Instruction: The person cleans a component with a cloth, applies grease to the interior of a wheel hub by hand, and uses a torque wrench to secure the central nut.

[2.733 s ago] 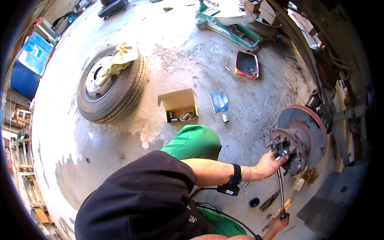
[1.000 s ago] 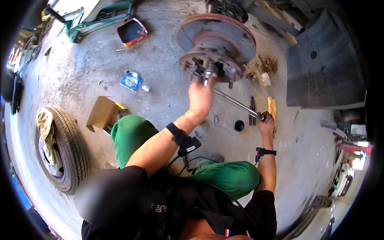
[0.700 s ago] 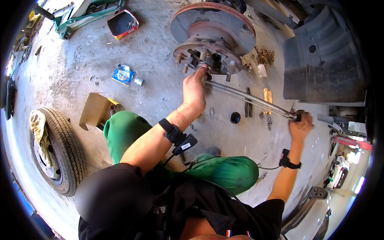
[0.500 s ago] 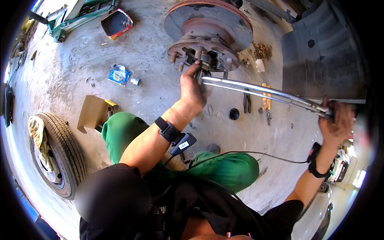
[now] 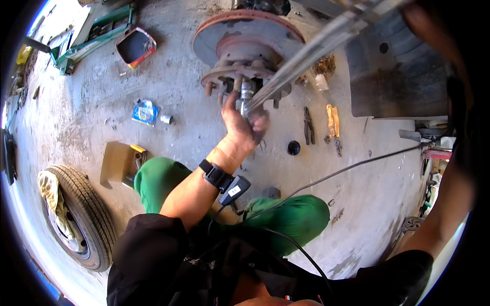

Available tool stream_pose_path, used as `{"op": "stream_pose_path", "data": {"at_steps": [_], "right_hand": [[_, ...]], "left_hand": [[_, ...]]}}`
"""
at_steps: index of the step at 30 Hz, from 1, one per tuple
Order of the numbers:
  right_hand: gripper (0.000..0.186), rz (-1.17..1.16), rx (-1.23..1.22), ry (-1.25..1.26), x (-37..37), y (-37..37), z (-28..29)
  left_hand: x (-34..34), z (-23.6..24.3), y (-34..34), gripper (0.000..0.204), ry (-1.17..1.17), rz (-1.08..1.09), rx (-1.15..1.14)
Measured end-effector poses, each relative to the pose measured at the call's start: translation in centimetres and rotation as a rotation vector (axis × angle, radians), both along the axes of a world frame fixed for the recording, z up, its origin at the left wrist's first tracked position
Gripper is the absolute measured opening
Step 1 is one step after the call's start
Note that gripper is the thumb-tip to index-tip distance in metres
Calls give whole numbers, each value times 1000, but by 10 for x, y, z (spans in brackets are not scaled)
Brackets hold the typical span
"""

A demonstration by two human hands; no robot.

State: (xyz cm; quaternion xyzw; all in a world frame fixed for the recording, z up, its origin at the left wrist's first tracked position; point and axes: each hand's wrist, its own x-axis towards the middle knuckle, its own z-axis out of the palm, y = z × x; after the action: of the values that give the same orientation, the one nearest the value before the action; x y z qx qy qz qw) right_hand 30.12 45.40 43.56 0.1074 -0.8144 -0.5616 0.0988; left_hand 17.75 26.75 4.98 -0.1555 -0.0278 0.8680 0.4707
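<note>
A stained concrete floor (image 5: 189,102) lies beneath everything. The person's left hand (image 5: 242,125) curls closed around the head of a long-handled wrench (image 5: 306,57), just below a rusty wheel hub (image 5: 245,69) at twelve o'clock. The right hand (image 5: 421,23), at two o'clock, is dark and blurred; its grip cannot be told. Pliers (image 5: 308,126) lie at three o'clock, a tyre (image 5: 94,214) at eight.

Grubby concrete floor (image 5: 176,84) has a wheel (image 5: 97,214), cardboard box (image 5: 116,162), blue packet (image 5: 145,112), red-edged tray (image 5: 152,49) and pliers (image 5: 309,128) just sitting around.
</note>
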Motion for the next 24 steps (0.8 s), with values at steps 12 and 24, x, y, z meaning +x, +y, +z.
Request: {"op": "stream_pose_path", "data": {"at_steps": [12, 24], "right_hand": [[27, 61, -213, 198, 0, 19, -48], [15, 389, -401, 516, 24, 108, -178]], "left_hand": [[-21, 2, -10, 40, -59, 10, -69], [-13, 7, -6, 24, 194, 178, -594]]}}
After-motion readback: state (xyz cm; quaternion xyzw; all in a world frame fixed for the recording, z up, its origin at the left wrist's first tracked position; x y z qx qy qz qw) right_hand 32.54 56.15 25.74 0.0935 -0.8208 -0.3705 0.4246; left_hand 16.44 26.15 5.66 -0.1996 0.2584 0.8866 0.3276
